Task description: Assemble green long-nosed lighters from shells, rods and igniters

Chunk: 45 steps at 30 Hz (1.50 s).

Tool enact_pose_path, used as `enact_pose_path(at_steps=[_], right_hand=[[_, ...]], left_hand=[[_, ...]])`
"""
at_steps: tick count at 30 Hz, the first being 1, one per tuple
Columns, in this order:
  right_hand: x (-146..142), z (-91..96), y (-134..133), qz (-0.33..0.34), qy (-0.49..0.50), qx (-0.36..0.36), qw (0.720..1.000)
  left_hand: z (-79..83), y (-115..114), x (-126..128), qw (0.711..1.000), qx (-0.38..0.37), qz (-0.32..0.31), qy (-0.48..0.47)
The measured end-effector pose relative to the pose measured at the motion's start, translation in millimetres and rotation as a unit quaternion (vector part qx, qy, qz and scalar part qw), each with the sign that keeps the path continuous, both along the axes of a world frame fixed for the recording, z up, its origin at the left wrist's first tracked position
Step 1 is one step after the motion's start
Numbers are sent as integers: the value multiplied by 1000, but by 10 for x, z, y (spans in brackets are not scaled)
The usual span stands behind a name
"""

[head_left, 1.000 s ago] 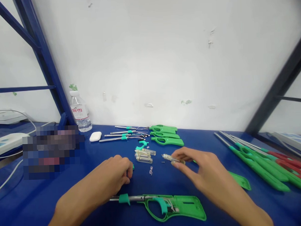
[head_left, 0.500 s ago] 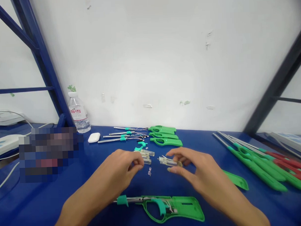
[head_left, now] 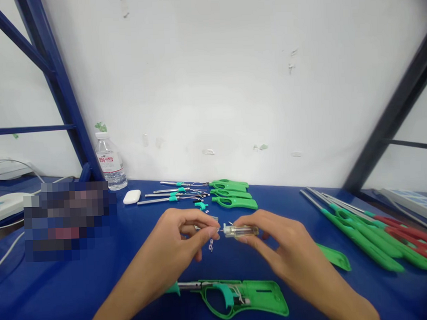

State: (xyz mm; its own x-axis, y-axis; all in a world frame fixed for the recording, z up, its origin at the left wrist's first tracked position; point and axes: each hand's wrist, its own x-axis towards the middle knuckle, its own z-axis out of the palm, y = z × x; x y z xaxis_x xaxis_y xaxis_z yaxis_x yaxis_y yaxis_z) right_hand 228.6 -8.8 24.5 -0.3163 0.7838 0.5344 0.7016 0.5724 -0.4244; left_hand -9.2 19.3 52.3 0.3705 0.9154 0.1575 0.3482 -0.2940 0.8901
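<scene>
Clear tank [head_left: 242,231] is up between both hands, over the middle of the blue table [head_left: 64,291]. Long axis runs roughly left-right, near level; white valve end [head_left: 227,230] points left, closed end right. Can't tell if there's liquid inside.

Right hand [head_left: 284,237]: thumb and fingers gripping the tank body. Left hand [head_left: 181,236]: thumb and index pinched together right at the valve tip; can't tell whether they grip it.

Small pale parts [head_left: 211,244] lie on the table just beside the left fingers.

Nearest the person: open green shell half [head_left: 265,289], holding teal trigger [head_left: 227,296], wires and one end of a metal tube [head_left: 190,285]. Tube points left.

Farther back: row of green shells [head_left: 236,202], white case [head_left: 132,197], capped bottle [head_left: 111,163] with clear liquid in it. Right: green-handled lighters [head_left: 363,239], red ones [head_left: 408,232] beside them.
</scene>
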Motion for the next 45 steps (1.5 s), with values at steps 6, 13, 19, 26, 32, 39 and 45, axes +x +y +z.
enact_pose_path(at_steps=[6, 13, 19, 26, 32, 39, 45], right_hand=[[13, -10, -19, 11, -10, 11, 1000], [21, -8, -13, 16, -28, 17, 999], [31, -15, -25, 28, -63, 40, 997], [10, -30, 0, 32, -115, 106, 987], [-20, -87, 4, 10, -171, 165, 971], [-40, -132, 29, -13, -188, 222, 957], [-42, -161, 73, -10, -178, 284, 942]], left_hand=[[2, -13, -4, 997, -45, -45, -42], [-95, 34, -33, 987, -77, -95, -108], [-170, 83, -56, 972, -108, -131, -162], [-107, 23, -29, 957, -170, -120, -201], [-86, -14, -15, 950, -179, -117, -229], [-80, -19, 25, 953, -183, -93, -221], [-101, -18, 43, 943, -190, -98, -257]])
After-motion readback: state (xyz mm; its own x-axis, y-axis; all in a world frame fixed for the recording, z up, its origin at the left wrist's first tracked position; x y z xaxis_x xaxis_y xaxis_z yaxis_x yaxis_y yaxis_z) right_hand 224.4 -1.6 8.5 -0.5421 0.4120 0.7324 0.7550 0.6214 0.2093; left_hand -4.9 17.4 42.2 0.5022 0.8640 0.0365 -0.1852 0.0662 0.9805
